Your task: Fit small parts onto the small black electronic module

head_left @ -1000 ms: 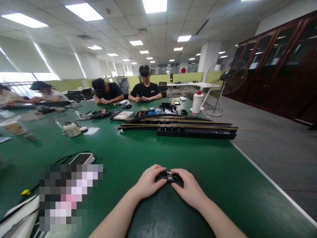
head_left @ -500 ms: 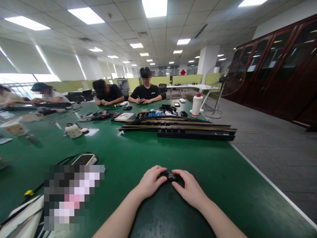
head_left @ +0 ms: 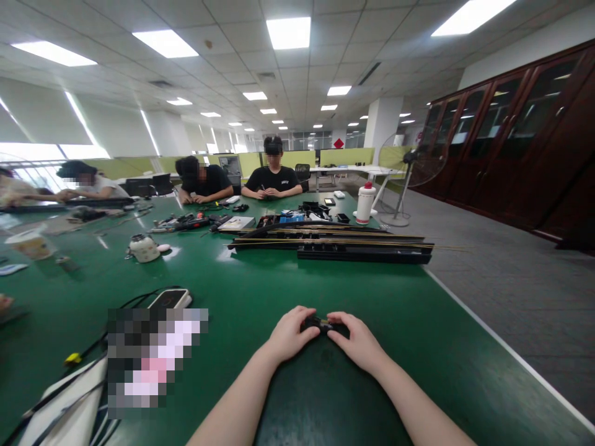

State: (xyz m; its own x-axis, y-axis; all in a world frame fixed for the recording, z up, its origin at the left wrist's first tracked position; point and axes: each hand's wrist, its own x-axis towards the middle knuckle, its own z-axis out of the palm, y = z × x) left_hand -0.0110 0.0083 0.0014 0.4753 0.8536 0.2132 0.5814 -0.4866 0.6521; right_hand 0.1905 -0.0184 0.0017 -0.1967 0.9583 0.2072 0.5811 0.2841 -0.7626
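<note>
A small black part (head_left: 318, 324) lies on the green table (head_left: 242, 291) right in front of me. My left hand (head_left: 290, 334) grips its left end with curled fingers. My right hand (head_left: 356, 341) pinches its right end the same way. Both hands rest low on the table surface, and most of the part is hidden between the fingers.
Long black rails with thin rods (head_left: 334, 243) lie across the table's middle. A white bottle (head_left: 365, 203) stands beyond them. A phone-like device (head_left: 170, 300) with a cable lies at my left. Several people sit at the far end and left side. The table's edge (head_left: 488, 334) runs along my right.
The view has tilted up a little and shifted; my hands keep hold of the small black part with the fingers slightly closer together.
</note>
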